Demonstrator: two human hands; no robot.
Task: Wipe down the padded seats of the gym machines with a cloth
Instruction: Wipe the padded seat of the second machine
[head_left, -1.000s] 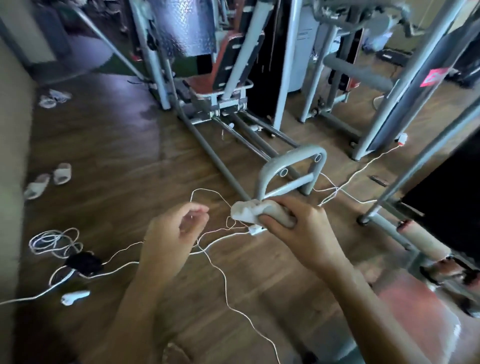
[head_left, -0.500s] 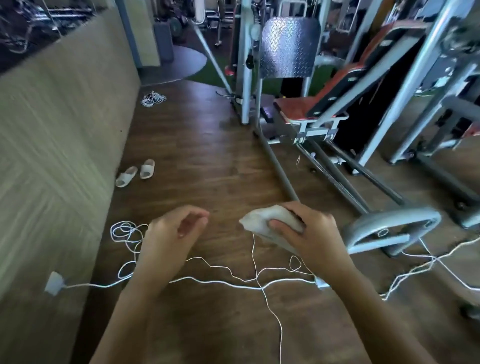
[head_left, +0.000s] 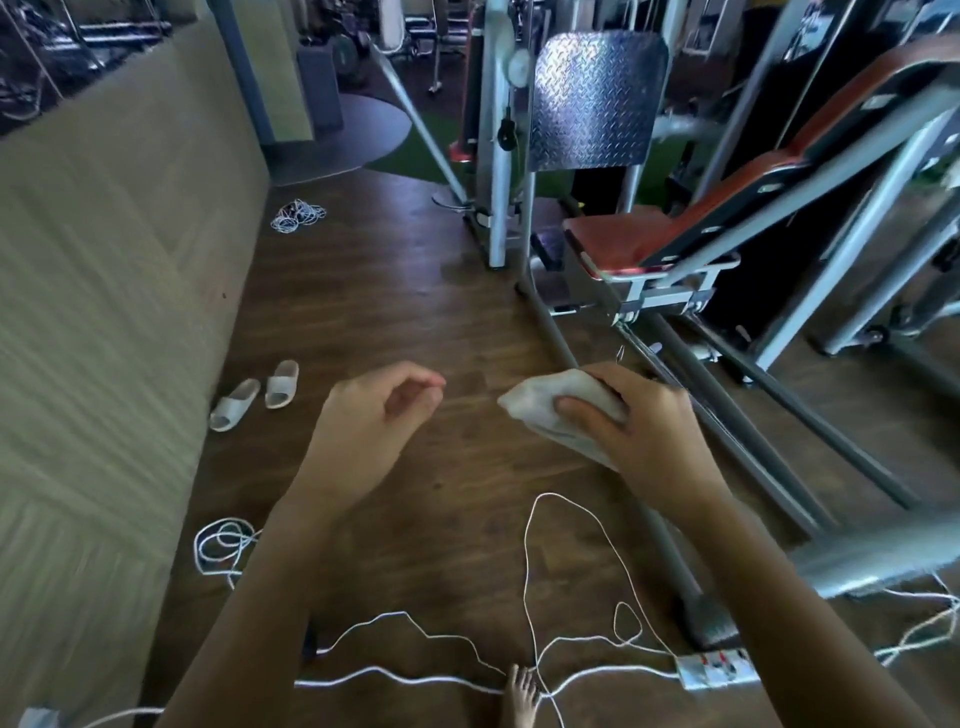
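My right hand (head_left: 639, 421) grips a bunched white cloth (head_left: 550, 408) at chest height above the wooden floor. To its left my left hand (head_left: 374, 415) hovers with fingers loosely curled and thumb close to the fingertips, holding nothing that I can see. A gym machine stands ahead on the right, with a red padded seat (head_left: 613, 244) and a slanted red backrest (head_left: 810, 140). Both hands are well short of the seat.
White cables (head_left: 535, 571) loop across the floor by my bare foot (head_left: 519, 696), leading to a power strip (head_left: 717, 670). White slippers (head_left: 260, 392) lie near the left wall (head_left: 104, 312). Grey frame bars (head_left: 753, 426) run along the floor on the right, a checker-plate footplate (head_left: 597, 98) behind.
The view has swung left and up, from the floor and grey foot handle toward the red-seated machine. My hands keep the same pose, the right still holding the cloth.
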